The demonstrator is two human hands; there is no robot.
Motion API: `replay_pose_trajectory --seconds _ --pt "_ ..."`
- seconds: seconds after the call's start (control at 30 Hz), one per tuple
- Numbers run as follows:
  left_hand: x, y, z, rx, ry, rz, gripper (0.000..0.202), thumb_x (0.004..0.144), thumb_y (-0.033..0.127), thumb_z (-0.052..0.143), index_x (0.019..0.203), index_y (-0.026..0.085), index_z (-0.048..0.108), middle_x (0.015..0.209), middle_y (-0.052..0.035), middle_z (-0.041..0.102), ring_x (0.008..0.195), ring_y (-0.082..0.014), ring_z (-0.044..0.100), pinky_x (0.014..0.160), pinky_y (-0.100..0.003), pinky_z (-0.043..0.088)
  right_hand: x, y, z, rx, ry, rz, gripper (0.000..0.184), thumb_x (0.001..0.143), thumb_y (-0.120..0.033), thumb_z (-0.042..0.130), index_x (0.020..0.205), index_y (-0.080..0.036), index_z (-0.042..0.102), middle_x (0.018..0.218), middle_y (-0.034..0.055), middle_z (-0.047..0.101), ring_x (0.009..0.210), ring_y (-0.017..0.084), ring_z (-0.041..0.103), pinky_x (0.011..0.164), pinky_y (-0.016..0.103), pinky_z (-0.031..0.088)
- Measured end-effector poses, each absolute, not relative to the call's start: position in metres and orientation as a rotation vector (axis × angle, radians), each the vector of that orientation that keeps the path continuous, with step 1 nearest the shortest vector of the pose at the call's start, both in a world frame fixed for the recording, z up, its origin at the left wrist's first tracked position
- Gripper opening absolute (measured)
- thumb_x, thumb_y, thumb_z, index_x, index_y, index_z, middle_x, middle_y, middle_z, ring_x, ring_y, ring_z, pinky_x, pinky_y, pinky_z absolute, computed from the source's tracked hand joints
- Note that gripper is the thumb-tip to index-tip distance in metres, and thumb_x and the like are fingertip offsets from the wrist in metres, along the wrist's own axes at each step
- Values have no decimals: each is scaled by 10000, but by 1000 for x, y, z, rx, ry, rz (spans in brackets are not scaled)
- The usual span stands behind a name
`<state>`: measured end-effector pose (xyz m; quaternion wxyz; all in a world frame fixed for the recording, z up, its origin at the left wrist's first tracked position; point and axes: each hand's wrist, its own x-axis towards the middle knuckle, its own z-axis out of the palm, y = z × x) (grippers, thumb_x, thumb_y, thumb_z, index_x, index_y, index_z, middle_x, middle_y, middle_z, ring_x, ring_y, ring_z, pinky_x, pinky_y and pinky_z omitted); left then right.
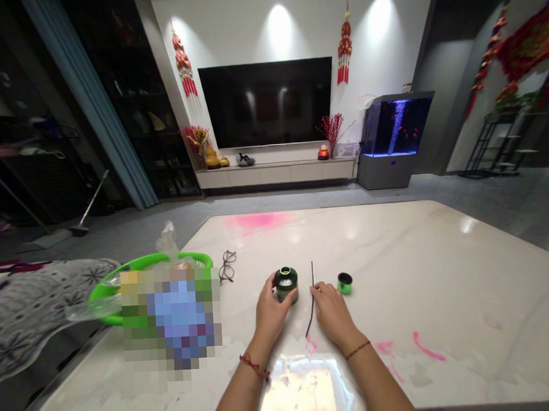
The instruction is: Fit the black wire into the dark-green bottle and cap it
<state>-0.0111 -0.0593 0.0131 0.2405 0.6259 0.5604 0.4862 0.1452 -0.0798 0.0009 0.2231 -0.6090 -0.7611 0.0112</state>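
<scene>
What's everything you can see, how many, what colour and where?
Table: 1, whitish with pink marks, in front
Bottle: 1, dark green, in left hand
Thin stick: 1, black, in right hand
Cap: 1, green, right of right hand
Basket: 1, green, table's left side
Blurred things: can't count, partly blue, by basket
Glasses: 1 pair, dark, beside basket
Patterned cover: 1, grey, left edge
Curtain: 1, blue, left
Television: 1, black, on wall
Hangings: 2, red, beside television; more at right
Cabinet: 1, pale, under television
Branches: 2 bunches, red, on cabinet
Fish tank: 1, blue-lit, right of cabinet
Far things: too dim to list
Hands: 2, over table
</scene>
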Motion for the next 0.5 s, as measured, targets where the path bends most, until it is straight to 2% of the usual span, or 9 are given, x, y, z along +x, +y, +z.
replay_pose_trajectory --seconds 0.3,0.5 --pt "-11 -59 12 1708 1535 1336 560 667 365 659 1168 192 479 1147 -91 596 1071 -225 558 926 -368 420 145 -78 0 -1673 -2127 15 242 870 -141 424 963 -201 639 1001 79 600 921 205 514 801 321 369" --pt "-12 -59 10 1705 1529 1343 563 666 372 660 1171 197 484 1146 -89 597 1074 -225 554 930 -373 417 146 -76 1 -1680 -2177 -9 261 857 -80 410 935 -177 639 972 91 603 924 209 528 800 310 389"
